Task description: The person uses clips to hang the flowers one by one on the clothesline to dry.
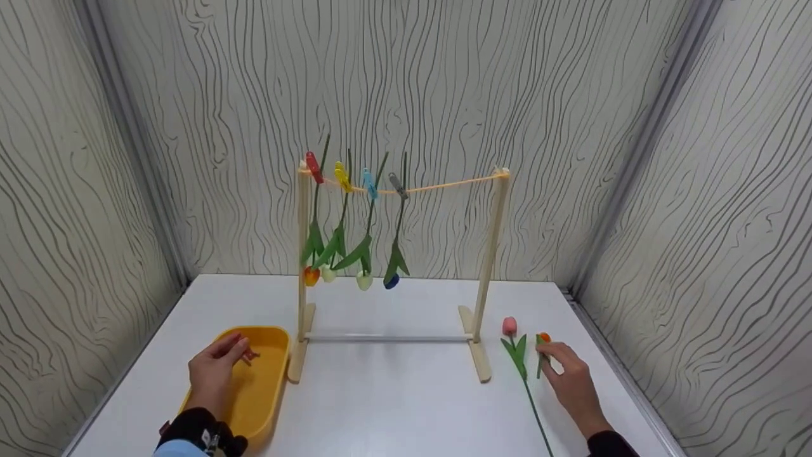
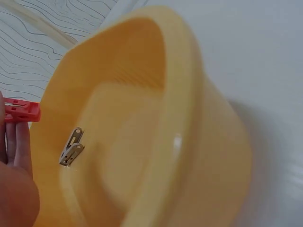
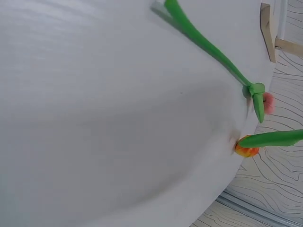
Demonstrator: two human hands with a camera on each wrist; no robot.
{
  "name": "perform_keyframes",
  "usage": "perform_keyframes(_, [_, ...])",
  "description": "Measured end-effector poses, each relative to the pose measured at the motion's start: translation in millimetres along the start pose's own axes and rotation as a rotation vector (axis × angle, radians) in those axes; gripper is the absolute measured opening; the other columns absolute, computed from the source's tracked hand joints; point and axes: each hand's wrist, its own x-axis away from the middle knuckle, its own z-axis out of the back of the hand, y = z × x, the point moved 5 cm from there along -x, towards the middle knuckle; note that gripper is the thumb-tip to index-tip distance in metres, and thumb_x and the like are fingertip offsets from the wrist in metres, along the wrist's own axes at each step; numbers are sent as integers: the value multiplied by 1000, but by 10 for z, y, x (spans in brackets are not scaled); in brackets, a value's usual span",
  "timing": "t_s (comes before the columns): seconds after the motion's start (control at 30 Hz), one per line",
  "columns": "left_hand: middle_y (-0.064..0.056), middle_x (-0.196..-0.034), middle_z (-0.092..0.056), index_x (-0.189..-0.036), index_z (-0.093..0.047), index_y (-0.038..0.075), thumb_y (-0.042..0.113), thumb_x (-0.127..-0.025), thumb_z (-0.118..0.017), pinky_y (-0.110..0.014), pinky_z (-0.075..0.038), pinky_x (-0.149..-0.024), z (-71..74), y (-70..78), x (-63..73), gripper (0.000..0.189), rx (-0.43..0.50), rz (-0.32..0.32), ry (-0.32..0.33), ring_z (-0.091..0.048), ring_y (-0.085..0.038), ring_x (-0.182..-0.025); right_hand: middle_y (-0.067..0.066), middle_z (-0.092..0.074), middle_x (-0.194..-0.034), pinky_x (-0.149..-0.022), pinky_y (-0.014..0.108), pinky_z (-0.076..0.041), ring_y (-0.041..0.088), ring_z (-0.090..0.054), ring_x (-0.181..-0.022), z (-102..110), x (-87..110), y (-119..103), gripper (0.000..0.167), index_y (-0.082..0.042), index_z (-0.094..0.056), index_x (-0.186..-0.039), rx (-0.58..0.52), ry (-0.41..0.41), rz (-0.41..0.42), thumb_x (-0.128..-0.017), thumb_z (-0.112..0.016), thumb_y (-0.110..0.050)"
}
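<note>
Above the yellow basin (image 1: 282,387), my left hand (image 1: 210,374) pinches a red clothespin (image 2: 22,110). A grey clothespin (image 2: 72,147) lies inside the basin in the left wrist view. On the right side of the white table, my right hand (image 1: 576,381) holds an orange artificial tulip (image 1: 544,337) between thumb and fingers. Its blossom and a green leaf (image 3: 272,138) show in the right wrist view, but the hand itself is out of that view. Just left of this hand a pink tulip (image 1: 509,326) lies on the table.
A wooden rack (image 1: 491,254) with a string (image 1: 450,185) stands mid-table. Several upside-down tulips hang at its left half from red (image 1: 314,167), yellow (image 1: 343,177), blue (image 1: 370,183) and grey (image 1: 398,186) clothespins. Patterned walls (image 1: 406,76) enclose the table.
</note>
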Motion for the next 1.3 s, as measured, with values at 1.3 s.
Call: perform_keyframes(1.3, [28, -90, -77, -135, -76, 11, 33, -102, -76, -1, -54, -87, -273, 838, 330, 40, 111, -186, 19, -74, 6, -93, 28, -76, -107, -90, -4, -49, -22, -61, -105, 224, -671, -125, 30, 14, -75, -121, -171, 258, -236, -93, -69, 21])
